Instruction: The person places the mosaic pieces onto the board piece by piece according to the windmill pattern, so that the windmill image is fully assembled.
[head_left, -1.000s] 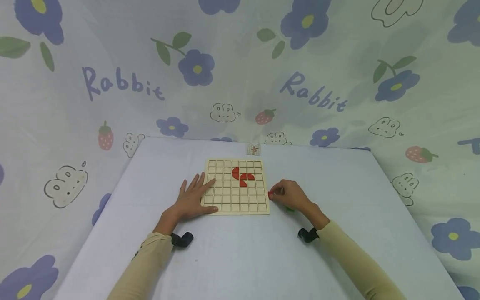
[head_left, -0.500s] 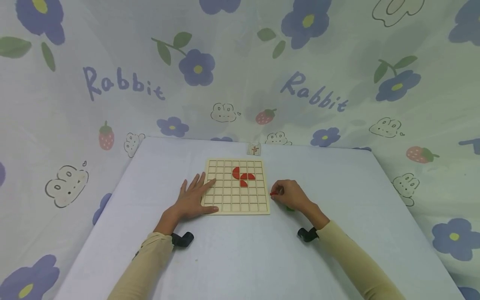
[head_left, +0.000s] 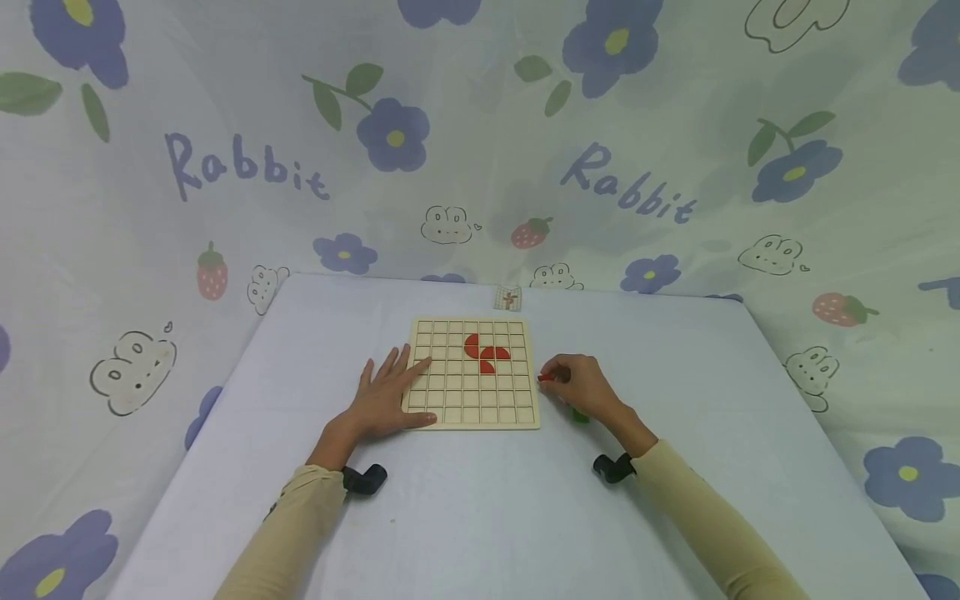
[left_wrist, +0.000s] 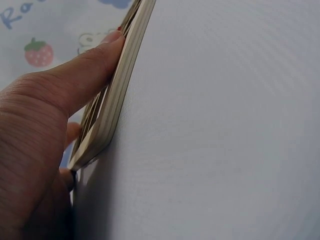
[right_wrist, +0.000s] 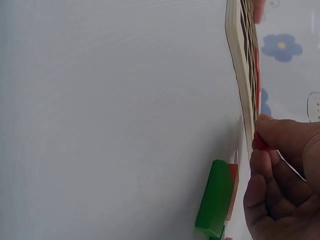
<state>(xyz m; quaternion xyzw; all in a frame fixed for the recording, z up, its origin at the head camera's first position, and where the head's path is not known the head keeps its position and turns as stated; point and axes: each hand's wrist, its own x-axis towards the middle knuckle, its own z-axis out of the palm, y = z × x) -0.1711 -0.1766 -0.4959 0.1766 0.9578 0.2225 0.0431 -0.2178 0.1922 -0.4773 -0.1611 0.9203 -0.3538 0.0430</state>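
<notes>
Pale backdrop [head_left: 465, 108] behind, printed with purple flowers, strawberries, rabbit outlines and lettering. Before it, white table [head_left: 480, 525], reaching well out to left and right. Over its near part, 2 forearms in tan sleeves [head_left: 712, 517], with 2 black wrist devices [head_left: 365, 479] at the cuffs.

Near the middle of the table, flat wooden board [head_left: 457, 396], marked off in square cells. On its left side, left hand [head_left: 384, 402], palm down: fingers spread apart, thumb lying across the near left corner, index fingertip over the cells.

Just beyond the right edge, right hand [head_left: 585, 387]: thumb and fingertips clamped on small red piece [head_left: 545, 377], close beside the board. Touching the board or not: cannot tell.

Below the right hand, on the table, green block [right_wrist: 215, 200], with orange-red block [right_wrist: 232, 192] right alongside. Near the far table edge, beyond the board, small patterned card [head_left: 507, 298]. Set in cells toward the far right part of the board, curved red inserts [head_left: 487, 367], grouped together.
</notes>
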